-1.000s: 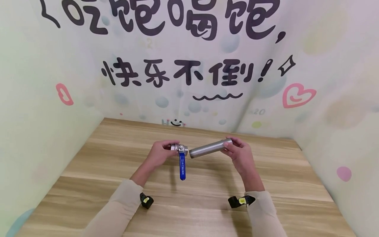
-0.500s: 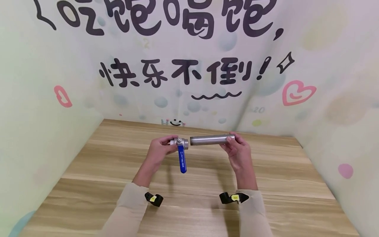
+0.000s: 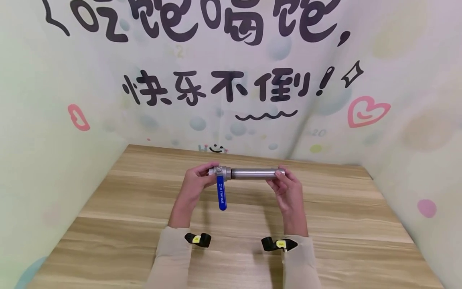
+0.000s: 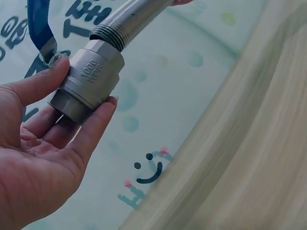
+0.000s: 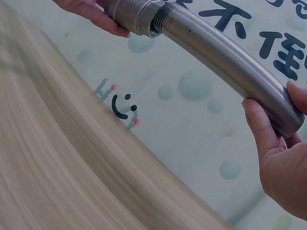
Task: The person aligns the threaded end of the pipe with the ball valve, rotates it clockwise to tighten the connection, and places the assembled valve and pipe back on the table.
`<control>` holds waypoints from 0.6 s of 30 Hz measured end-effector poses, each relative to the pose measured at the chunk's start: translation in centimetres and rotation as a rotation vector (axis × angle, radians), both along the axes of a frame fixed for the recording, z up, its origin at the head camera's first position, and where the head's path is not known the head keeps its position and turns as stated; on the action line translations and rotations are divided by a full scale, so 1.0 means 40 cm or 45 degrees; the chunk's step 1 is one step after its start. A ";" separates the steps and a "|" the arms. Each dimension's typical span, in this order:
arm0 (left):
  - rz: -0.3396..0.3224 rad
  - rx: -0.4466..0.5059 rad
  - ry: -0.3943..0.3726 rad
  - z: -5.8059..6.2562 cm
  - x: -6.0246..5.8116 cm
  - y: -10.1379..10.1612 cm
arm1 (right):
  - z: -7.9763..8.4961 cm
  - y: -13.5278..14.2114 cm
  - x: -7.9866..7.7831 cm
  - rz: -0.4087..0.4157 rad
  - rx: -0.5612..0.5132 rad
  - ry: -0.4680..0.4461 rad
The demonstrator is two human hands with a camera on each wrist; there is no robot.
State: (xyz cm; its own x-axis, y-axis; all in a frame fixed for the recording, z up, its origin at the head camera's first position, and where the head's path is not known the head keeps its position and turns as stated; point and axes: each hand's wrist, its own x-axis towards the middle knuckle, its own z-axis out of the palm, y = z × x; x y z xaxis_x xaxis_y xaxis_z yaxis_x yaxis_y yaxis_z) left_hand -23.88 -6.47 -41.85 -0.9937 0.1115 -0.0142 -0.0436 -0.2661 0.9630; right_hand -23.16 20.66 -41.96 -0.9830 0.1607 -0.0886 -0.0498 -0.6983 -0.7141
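Note:
Above the table, my left hand [image 3: 195, 180] grips a metal ball valve [image 4: 88, 79] by its outer end, thumb on one side and fingers on the other. The valve's blue lever handle [image 3: 221, 192] points down toward me. My right hand [image 3: 287, 188] holds a grey steel pipe [image 3: 254, 174] near its far right end, between thumb and fingers. The pipe's threaded end [image 5: 168, 17] is at the valve's mouth, nearly in line with it. Most of the thread shows outside the valve in both wrist views; whether any has entered I cannot tell.
A wood-grain table [image 3: 231, 257] lies beneath the hands. Behind it stands a pale printed wall sheet [image 3: 173, 128] with dark lettering, and similar walls rise on both sides. Each sleeve carries a black wrist mount [image 3: 198, 240] with a yellow label.
The pipe, tilted and apart from the valve a second ago, is now level and against its mouth. Both forearms have come closer together. Both holds stay the same.

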 end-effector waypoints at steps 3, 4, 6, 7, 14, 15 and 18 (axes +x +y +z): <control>-0.008 0.028 -0.005 -0.010 0.000 -0.005 | -0.008 -0.005 -0.003 0.006 0.006 -0.006; -0.013 0.034 -0.004 -0.012 0.000 -0.006 | -0.010 -0.006 -0.003 0.008 0.013 -0.011; -0.022 0.022 0.013 -0.014 -0.001 -0.010 | -0.012 -0.009 -0.003 0.001 0.027 -0.021; -0.027 0.010 0.021 -0.015 -0.002 -0.012 | -0.012 -0.011 -0.003 0.002 0.031 -0.028; -0.049 -0.068 0.042 -0.019 -0.007 -0.030 | -0.010 -0.027 -0.003 0.028 0.056 -0.131; -0.051 -0.076 0.041 -0.020 -0.007 -0.032 | -0.010 -0.030 -0.004 0.027 0.058 -0.161; -0.052 -0.096 0.038 -0.023 -0.008 -0.037 | -0.010 -0.039 -0.007 0.036 0.063 -0.244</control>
